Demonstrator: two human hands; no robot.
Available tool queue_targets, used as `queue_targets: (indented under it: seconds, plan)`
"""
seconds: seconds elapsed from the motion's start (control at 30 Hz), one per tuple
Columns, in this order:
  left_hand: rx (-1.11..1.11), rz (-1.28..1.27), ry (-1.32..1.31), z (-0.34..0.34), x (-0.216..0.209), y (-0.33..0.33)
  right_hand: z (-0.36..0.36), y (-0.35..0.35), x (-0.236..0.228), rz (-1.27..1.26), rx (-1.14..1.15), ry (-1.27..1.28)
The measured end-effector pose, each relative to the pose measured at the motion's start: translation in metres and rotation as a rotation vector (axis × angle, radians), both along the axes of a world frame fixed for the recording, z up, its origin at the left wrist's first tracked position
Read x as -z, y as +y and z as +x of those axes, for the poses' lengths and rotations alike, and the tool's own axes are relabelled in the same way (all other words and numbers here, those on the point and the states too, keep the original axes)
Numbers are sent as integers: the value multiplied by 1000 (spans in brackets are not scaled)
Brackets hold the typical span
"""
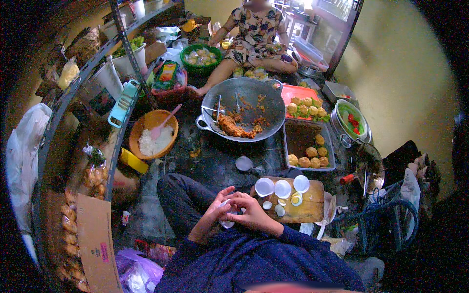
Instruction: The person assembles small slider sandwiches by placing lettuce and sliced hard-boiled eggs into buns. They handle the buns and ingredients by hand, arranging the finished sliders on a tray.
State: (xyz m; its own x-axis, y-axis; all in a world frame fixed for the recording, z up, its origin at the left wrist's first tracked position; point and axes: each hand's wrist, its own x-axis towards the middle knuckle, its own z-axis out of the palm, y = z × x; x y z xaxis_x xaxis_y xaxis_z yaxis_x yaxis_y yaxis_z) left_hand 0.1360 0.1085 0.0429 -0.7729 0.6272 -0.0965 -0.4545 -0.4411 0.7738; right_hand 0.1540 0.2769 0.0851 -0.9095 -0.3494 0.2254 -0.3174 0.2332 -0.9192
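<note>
My left hand (pixel 213 217) and my right hand (pixel 255 213) meet in front of my lap. Both are closed on a small translucent white plastic piece (pixel 226 223), mostly hidden by the fingers; its exact kind does not show. To the right lies a wooden cutting board (pixel 312 207). Three white plastic cups (pixel 282 188) stand along its far side. Egg slices (pixel 296 198) and small white egg pieces (pixel 280 210) sit on the board near them. Beyond my legs, a large metal wok (pixel 268 115) holds an orange-red cooked mixture (pixel 232 126) and spoons.
An orange basin (pixel 139 129) contains white food and a pink rice paddle (pixel 165 123). Round golden pieces (pixel 311 152) fill part of a plastic box (pixel 299 131). Another person (pixel 254 36) sits beyond the wok. A metal shelf (pixel 80 83) runs along the left; a blue basket (pixel 376 219) stands right.
</note>
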Motion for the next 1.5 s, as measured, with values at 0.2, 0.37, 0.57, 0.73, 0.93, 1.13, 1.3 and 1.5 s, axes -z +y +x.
queue_targets:
  seconds: [0.2, 0.37, 0.57, 0.73, 0.93, 1.13, 1.3, 1.5]
  plan:
    - [28, -7, 16, 1, -1, -5, -2, 1, 2, 45, -12, -9]
    - [47, 21, 46, -3, 11, -6, -5, 4, 7, 18, -50, -63]
    - [47, -16, 62, -6, 21, -4, -6, 6, 17, -68, -65, -10]
    - [29, 10, -4, -11, 32, -1, -10, 9, 20, -64, -101, -164]
    - [-52, -171, 149, -9, 30, -1, -14, 16, 16, -205, -241, -476]
    - [-70, -186, 180, -6, 15, -6, -17, 13, 13, -188, -282, -493]
    - [-39, -160, 92, -13, 15, -9, -18, 11, 10, -230, -272, -556]
    - [-97, -132, 55, -13, 20, -8, -22, 9, 16, -206, -251, -476]
